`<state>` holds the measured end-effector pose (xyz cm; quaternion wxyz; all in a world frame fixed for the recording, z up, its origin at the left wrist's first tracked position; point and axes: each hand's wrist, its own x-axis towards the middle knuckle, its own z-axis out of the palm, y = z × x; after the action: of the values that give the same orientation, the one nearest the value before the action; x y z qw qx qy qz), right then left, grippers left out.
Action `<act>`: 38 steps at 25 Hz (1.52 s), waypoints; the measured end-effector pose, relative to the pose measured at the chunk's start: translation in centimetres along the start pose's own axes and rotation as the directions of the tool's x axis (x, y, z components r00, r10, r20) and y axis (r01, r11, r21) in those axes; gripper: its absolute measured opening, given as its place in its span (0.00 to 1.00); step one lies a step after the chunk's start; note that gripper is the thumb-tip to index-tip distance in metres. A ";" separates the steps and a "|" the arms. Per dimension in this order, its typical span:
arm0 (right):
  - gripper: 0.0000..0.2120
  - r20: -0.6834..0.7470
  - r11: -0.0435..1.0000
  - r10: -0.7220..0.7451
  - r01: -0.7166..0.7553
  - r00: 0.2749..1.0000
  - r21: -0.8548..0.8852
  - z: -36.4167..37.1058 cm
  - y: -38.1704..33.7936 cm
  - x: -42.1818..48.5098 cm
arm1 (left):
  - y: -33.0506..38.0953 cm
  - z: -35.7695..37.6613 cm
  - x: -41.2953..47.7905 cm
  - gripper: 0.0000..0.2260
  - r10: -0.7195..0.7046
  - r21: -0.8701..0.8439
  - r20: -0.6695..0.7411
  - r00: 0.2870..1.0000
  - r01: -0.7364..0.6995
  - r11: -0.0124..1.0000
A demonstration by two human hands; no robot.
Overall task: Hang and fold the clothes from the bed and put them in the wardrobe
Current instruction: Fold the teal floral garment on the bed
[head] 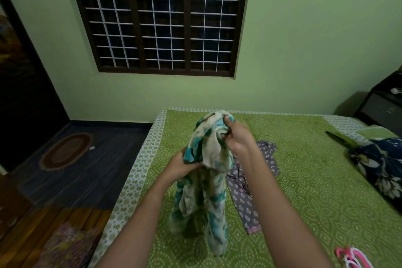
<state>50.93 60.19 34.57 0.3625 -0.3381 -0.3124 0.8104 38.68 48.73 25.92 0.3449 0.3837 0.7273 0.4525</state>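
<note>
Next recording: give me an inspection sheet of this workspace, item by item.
Surface: green patterned bed sheet.
Job's things: cream-and-teal garment held up, bunched; grey printed garment lying crumpled to its right; pink and white hangers at near right.
Clutter: navy floral cloth at right edge; pinkish cloth off the sheet, lower left.
Grips: left hand grips the garment's middle; right hand grips its top.
Cables: nothing seen.
Surroundings: green wall, barred window, oval rug, dark cabinet.

free: bed [304, 159] centre-right | blocked: grey garment [243, 193] beside hands, navy cloth [378, 165] right edge
</note>
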 end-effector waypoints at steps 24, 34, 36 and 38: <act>0.09 0.314 0.126 -0.313 0.367 0.896 -0.922 -1.4 5.0 -1.6 | 4.0 -1.7 1.8 0.11 0.040 -0.263 -0.400 0.916 -0.156 0.952; 0.15 0.096 0.967 0.109 -0.084 0.989 -0.239 -1.4 -1.5 -2.8 | 2.7 -4.2 0.6 0.08 0.102 0.092 -0.622 0.776 -0.057 0.994; 0.15 0.104 0.978 0.144 -0.125 0.984 -0.169 -1.4 -1.4 -2.8 | 3.5 -2.9 0.2 0.09 0.137 0.025 -0.506 0.851 -0.144 0.989; 0.16 0.126 0.983 0.151 -0.135 0.981 -0.125 -1.0 -0.9 -2.7 | 4.7 -1.7 -0.5 0.22 -0.037 -0.208 -0.249 0.968 -0.016 0.978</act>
<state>53.43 58.78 35.49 0.2611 -0.3245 -0.3574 0.8359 38.62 48.99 30.99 0.2907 0.2810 0.7159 0.5692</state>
